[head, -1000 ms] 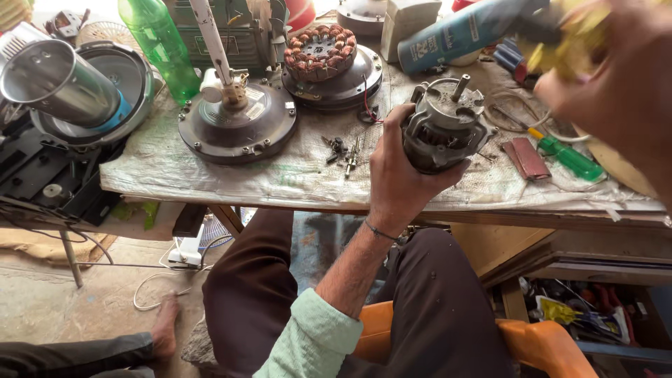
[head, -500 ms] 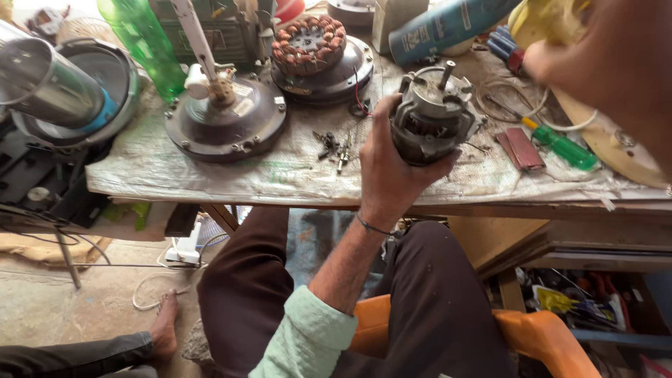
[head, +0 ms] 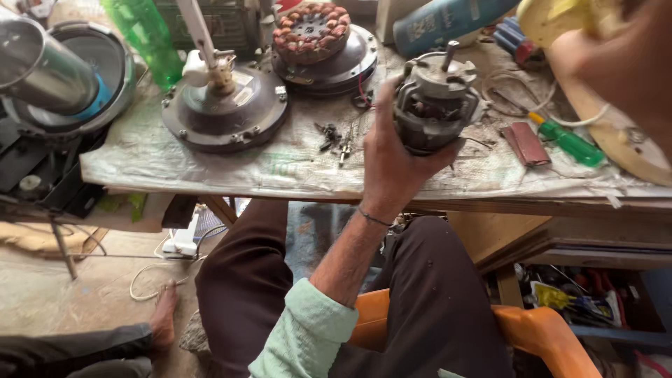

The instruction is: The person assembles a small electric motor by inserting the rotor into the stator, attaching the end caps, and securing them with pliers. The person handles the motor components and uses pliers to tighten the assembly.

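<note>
Small electric motor [head: 434, 105]: grey metal housing, roughly cylindrical, dark windings visible through side openings. Upright, 1 short shaft pointing up from a pale round end cap. Held above the front part of the workbench, gripped around lower body and left side, clear of the bench surface.

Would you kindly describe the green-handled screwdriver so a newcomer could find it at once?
Start at the cluttered workbench covered in pale plastic sheet and go to its right end. There, past the grey electric motor in the left hand, lies the green-handled screwdriver, beside a small dark-red wallet-like case; nothing else nearby has a translucent green handle.
</note>
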A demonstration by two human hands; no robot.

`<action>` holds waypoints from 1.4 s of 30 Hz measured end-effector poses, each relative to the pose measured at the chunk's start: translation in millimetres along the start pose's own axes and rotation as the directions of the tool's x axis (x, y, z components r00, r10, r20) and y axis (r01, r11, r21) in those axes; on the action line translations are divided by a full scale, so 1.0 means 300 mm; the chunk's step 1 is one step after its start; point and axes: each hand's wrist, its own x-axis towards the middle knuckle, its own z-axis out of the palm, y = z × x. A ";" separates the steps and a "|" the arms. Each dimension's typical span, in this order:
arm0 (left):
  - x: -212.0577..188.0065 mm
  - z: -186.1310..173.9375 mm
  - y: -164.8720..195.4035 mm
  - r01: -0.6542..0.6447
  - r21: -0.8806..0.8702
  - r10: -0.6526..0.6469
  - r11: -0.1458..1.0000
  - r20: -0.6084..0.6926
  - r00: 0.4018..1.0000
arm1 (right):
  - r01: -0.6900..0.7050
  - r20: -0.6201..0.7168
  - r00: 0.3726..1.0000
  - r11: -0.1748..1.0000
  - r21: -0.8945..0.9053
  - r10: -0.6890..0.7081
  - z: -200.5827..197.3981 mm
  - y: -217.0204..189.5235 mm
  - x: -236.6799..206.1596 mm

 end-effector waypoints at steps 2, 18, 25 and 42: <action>0.000 -0.005 -0.003 -0.057 0.017 0.057 0.998 -0.004 0.998 | 0.083 -0.019 0.996 0.991 -0.105 -0.085 -0.015 -0.012 0.004; 0.000 -0.002 0.014 -0.066 0.053 0.069 0.996 -0.056 0.996 | 0.099 -0.155 0.982 0.993 -0.066 -0.108 0.048 0.007 -0.035; 0.001 0.001 0.009 -0.015 -0.028 0.015 0.999 0.006 1.000 | -0.361 0.200 0.921 0.925 0.117 0.334 0.262 0.074 -0.109; -0.007 -0.015 -0.011 -0.009 -0.025 0.011 1.000 0.090 0.996 | 0.072 -0.095 0.995 0.446 0.892 0.028 0.220 -0.194 -0.048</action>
